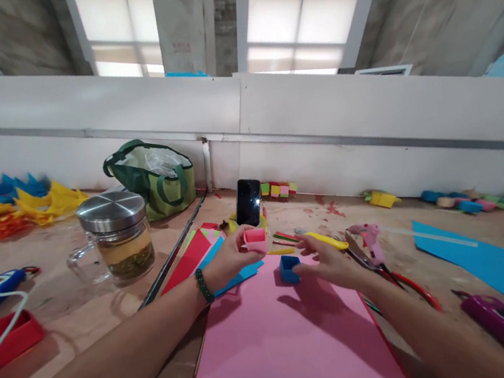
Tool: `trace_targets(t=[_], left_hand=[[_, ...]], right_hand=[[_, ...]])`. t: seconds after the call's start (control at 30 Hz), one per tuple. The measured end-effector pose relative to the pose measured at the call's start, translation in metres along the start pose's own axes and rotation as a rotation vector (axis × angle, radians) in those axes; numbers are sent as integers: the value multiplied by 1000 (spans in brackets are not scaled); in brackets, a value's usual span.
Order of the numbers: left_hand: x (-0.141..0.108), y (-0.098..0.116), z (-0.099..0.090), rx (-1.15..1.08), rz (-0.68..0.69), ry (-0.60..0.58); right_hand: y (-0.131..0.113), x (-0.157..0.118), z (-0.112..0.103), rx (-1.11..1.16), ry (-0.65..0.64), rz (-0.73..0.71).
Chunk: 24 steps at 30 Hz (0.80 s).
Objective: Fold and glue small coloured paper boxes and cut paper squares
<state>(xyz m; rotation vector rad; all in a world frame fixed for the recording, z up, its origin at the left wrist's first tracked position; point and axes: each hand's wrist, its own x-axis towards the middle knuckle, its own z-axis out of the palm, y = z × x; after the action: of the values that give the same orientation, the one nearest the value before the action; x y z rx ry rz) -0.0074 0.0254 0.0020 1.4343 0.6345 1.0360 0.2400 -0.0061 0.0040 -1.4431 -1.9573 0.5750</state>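
Observation:
My left hand [234, 256], with a green bead bracelet on the wrist, grips a small pink box [256, 239] between thumb and fingers. A small blue box [288, 269] stands on the large pink sheet [284, 342], its open side up. Beside it, my right hand [331, 260] has its fingers apart, the thumb at the box's right edge; no grip shows. A yellow tool handle [328, 240] lies just behind the right fingers. Blue strips [239, 277] and a red strip [189, 256] lie by my left hand.
Behind the sheet stands a phone [248, 202]. On the left are a glass tea mug [123, 249], a green bag [165, 192] and a red box [7, 339]. A pink glue gun [372, 242], red-handled pliers [416, 291], blue sheet [489, 254] and purple tool [503, 328] lie right.

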Motion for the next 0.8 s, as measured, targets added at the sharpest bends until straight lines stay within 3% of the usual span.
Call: trace_targets(t=[0.17,0.27,0.37,0.6,0.8], left_hand=[[-9,-11,7,297,-41,-398],[-12,-18,7,530,8,-485],[-11,-21,6,665,54,-455],[-8,-22,10,555,41,-277],[-6,-29,14,554,145,-101]], right_hand=[[12,-16,39,175,-25,94],[9,-18,40,93,13,93],[8,-22,31,-4,31,-6],[15,-28,30,-90,254,-245],[11,-26,28,-84,210,-182]])
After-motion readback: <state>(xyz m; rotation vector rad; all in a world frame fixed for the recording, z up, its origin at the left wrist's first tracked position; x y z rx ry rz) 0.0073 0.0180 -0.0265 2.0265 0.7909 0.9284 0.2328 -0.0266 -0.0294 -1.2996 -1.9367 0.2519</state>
